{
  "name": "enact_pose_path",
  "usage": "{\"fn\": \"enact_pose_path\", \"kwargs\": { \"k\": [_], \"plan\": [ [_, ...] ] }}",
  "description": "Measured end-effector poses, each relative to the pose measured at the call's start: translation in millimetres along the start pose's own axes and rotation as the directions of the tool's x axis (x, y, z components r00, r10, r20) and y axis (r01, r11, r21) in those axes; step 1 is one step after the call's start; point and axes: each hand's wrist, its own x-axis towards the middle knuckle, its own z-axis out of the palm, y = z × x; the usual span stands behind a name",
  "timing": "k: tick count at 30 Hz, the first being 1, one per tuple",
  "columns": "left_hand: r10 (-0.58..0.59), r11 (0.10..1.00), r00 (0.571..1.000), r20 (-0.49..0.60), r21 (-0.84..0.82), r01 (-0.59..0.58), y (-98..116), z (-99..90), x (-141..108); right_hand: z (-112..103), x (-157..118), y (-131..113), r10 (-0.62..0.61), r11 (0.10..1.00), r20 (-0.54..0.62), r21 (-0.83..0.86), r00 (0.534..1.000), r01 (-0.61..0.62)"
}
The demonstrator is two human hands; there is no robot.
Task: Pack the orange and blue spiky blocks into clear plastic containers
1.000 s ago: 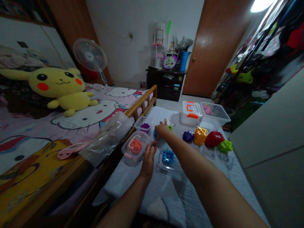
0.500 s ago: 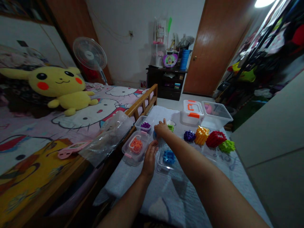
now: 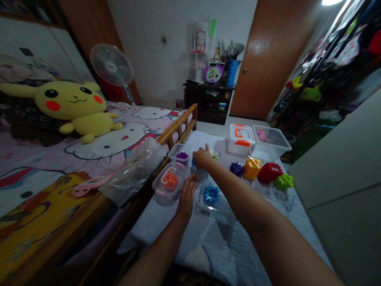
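Note:
My right hand (image 3: 202, 158) reaches across the cloth-covered table, its fingers bent down on a small blue piece (image 3: 193, 162) that they mostly cover. Nearer to me, my left hand (image 3: 188, 192) lies with fingers stretched, between a lidded clear box (image 3: 158, 183) and a clear tray (image 3: 201, 209). Orange interlocking pieces (image 3: 170, 180) show through that box's lid. A blue ring of linked pieces (image 3: 211, 194) rests on the tray. Purple pieces (image 3: 181, 155) sit in a small clear container (image 3: 175, 150) left of my right hand. Bits of green (image 3: 214, 157) peek out behind my right wrist.
Purple (image 3: 237, 169), yellow (image 3: 253, 168), red (image 3: 270, 172) and lime green (image 3: 283, 181) piece clusters line the table's right side. Behind them stand an orange-latched box (image 3: 240, 139) and a clear open bin (image 3: 272, 145). A wooden bed rail (image 3: 178, 129) borders the left.
My right hand has shifted very slightly, covering more of the green pieces. My left hand stays almost in place. The whole view has tilted a little.

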Motion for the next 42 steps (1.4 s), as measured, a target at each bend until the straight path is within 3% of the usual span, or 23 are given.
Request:
{"fn": "enact_pose_path", "kwargs": {
  "k": [6, 9, 12, 17, 21, 30, 42],
  "plan": [
    [0.001, 1.0, 1.0, 0.006, -0.014, -0.001, 3, 1.2, -2, -46, -37, 11, 0.023, 0.999, -0.058, -0.043, 0.998, -0.026],
    [-0.002, 1.0, 1.0, 0.009, -0.01, 0.002, 5, 2.6, -3, -67, -73, 19, -0.016, 0.997, -0.028, -0.08, 0.999, 0.013],
    [-0.025, 1.0, 1.0, -0.002, -0.009, 0.025, 7, 4.4, -2, -74, -112, 24, -0.06, 0.992, 0.054, -0.11, 0.997, 0.066],
    [-0.027, 1.0, 1.0, -0.004, -0.005, 0.027, 8, 5.4, -3, -55, -163, 26, -0.065, 0.995, 0.179, -0.063, 0.982, 0.078],
    [-0.03, 1.0, 1.0, 0.008, 0.004, 0.03, 10, 4.9, -4, -27, -181, 20, -0.048, 0.999, 0.26, 0.015, 0.965, 0.046],
    [-0.01, 1.0, 0.999, 0.034, 0.028, 0.009, 9, 3.8, -5, 18, -174, 10, 0.007, 1.0, 0.252, 0.014, 0.968, -0.011],
    [-0.004, 0.997, 0.996, 0.092, 0.077, -0.003, 8, 2.0, -8, 35, -173, 7, 0.052, 0.996, 0.247, 0.053, 0.968, -0.067]
  ]
}}
